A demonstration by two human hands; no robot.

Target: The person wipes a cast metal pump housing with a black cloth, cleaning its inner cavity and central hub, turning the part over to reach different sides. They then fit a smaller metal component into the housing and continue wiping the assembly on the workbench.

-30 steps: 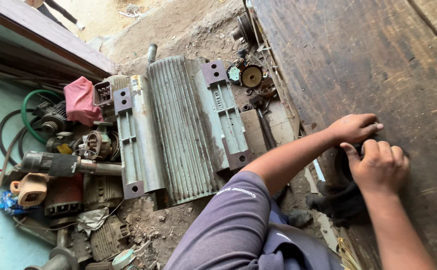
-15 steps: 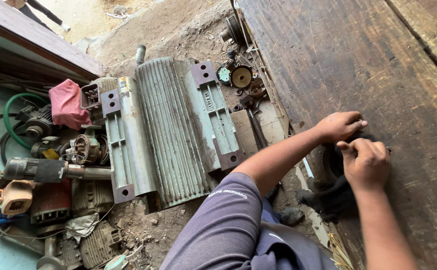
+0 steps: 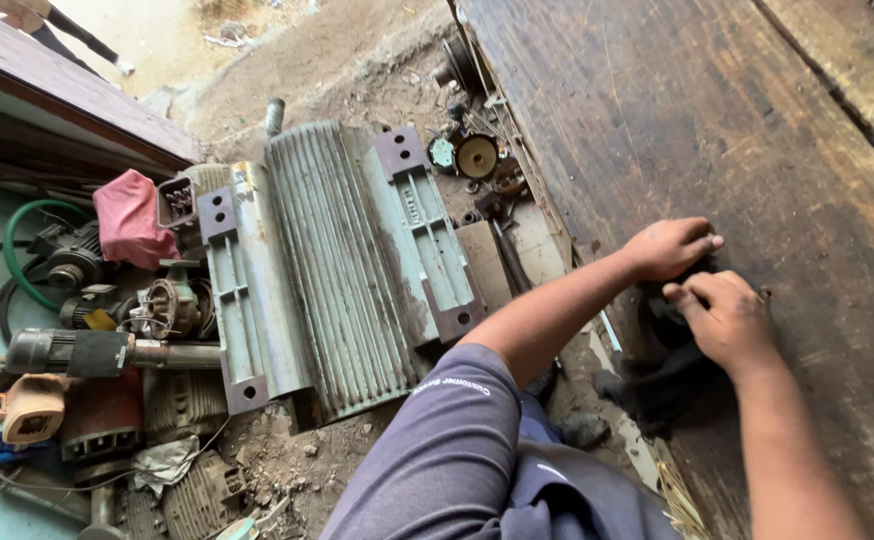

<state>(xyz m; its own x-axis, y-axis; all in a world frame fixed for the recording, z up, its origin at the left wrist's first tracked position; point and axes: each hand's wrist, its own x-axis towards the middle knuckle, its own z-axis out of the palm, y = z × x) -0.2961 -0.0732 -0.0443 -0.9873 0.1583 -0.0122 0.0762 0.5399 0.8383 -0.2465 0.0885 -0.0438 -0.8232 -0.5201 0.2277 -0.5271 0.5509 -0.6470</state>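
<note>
Both my hands rest on a black, roundish object lying on a dark wooden plank surface. My left hand curls over the object's far edge, fingers bent down. Close beside it, my right hand presses on the top of the same object with its fingers folded. The hands hide most of the object, so I cannot tell its exact shape. My purple sleeve fills the lower middle of the view.
A big grey ribbed motor housing lies on the dirt floor to the left. Beyond it sit a red cloth, a green hose, small motors and scrap parts. Small round parts lie by the plank's edge.
Both hands stay on the black object, the fingers shifting only slightly. The view has drifted, so everything sits a little lower and further left in the frame.
</note>
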